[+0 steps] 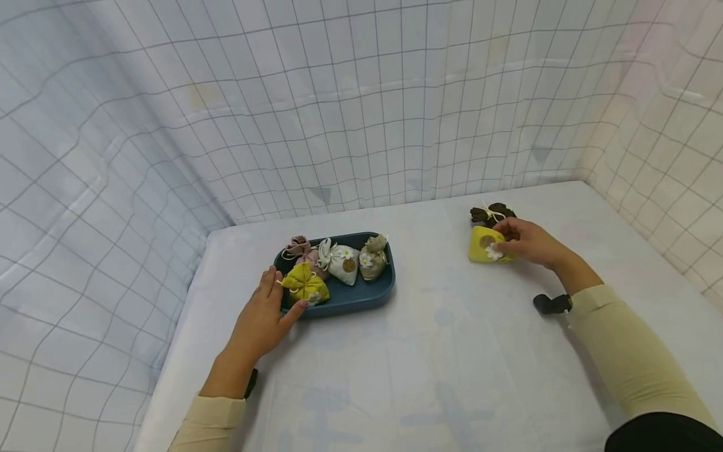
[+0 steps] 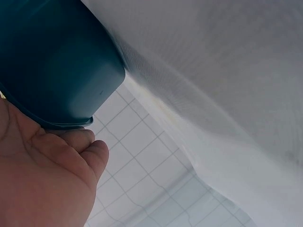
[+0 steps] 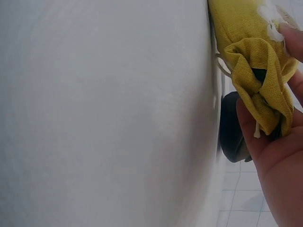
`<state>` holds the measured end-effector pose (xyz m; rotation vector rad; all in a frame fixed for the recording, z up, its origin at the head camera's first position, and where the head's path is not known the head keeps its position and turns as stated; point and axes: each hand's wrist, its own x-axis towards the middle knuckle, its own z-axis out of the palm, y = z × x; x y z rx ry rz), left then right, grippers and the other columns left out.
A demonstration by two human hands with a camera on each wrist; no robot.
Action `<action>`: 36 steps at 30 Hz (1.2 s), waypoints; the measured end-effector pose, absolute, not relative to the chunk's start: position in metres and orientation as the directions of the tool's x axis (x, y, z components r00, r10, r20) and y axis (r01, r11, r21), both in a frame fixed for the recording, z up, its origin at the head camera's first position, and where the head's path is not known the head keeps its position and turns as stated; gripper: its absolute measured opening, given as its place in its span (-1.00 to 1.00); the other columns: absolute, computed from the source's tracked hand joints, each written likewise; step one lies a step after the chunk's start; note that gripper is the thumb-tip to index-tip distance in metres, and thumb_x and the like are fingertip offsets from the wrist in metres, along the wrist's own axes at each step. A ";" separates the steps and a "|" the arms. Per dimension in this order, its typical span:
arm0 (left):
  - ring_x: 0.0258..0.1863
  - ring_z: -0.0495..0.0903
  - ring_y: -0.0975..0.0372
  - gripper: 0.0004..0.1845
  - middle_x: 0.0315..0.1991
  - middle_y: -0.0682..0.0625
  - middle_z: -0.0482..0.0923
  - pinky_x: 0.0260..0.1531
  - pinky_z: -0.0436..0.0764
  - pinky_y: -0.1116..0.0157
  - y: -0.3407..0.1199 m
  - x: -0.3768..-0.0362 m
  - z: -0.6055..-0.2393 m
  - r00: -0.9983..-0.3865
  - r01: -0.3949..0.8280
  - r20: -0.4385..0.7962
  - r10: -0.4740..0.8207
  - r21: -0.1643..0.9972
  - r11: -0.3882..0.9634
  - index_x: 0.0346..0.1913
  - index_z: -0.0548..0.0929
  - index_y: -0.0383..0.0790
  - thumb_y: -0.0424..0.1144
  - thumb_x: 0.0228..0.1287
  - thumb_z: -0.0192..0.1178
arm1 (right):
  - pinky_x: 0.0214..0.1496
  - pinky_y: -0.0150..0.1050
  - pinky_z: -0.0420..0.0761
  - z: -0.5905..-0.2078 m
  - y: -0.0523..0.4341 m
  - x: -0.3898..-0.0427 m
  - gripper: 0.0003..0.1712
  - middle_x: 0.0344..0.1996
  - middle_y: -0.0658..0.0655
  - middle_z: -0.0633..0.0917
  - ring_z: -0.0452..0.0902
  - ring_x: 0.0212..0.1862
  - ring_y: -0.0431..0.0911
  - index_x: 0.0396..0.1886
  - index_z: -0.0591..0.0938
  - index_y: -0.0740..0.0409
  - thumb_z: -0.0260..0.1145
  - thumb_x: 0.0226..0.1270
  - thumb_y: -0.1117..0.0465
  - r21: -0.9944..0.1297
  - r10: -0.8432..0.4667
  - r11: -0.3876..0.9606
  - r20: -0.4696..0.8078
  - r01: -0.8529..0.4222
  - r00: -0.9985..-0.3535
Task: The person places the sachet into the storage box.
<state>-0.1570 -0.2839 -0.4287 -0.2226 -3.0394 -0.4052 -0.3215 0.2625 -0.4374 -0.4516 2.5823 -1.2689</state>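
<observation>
A dark teal tray [image 1: 353, 306] holds several small drawstring pouches. Against its left end rests my left hand [image 1: 261, 323], fingers along the side and thumb over the front rim beside a yellow pouch [image 1: 302, 282]. Behind that pouch lies a pink pouch [image 1: 307, 256], with a white pouch [image 1: 344, 269] and a beige pouch [image 1: 371, 262] to its right. Far to the right, my right hand [image 1: 536, 243] pinches another yellow pouch [image 1: 477, 250], thumb on its white flower. In the right wrist view, the gathered neck [image 3: 258, 85] of this pouch points toward the palm.
A dark brown pouch [image 1: 498, 212] with a pale cord lies just behind the right hand's pouch. White cloth covers the table [image 1: 429, 351]. Grid-patterned curtains [image 1: 373, 113] hang at the back and both sides.
</observation>
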 end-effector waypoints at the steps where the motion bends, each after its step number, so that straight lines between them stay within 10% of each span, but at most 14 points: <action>1: 0.53 -0.13 -0.16 0.04 0.56 -0.36 -0.18 0.39 0.10 -0.16 -0.284 -0.157 -0.429 -0.987 0.150 0.085 0.133 0.256 0.955 0.52 0.00 -0.53 0.35 0.42 -0.05 | -0.13 -0.37 0.56 -0.436 0.261 -0.321 -0.48 0.00 0.26 0.51 0.40 0.00 0.07 0.16 0.45 0.29 0.40 0.35 0.15 -0.793 -0.374 0.582 -0.064 -0.180 -0.925; 36: 0.52 -0.12 -0.18 0.04 0.56 -0.36 -0.19 0.38 0.12 -0.17 -0.285 -0.155 -0.428 -0.987 0.153 0.085 0.135 0.272 0.950 0.52 0.00 -0.51 0.36 0.42 -0.07 | -0.12 -0.12 0.55 -0.353 0.185 -0.317 -0.68 -0.21 0.01 0.62 0.46 -0.15 -0.03 0.00 0.61 0.03 0.43 0.27 0.24 -0.623 -0.689 0.561 0.014 -0.545 -0.725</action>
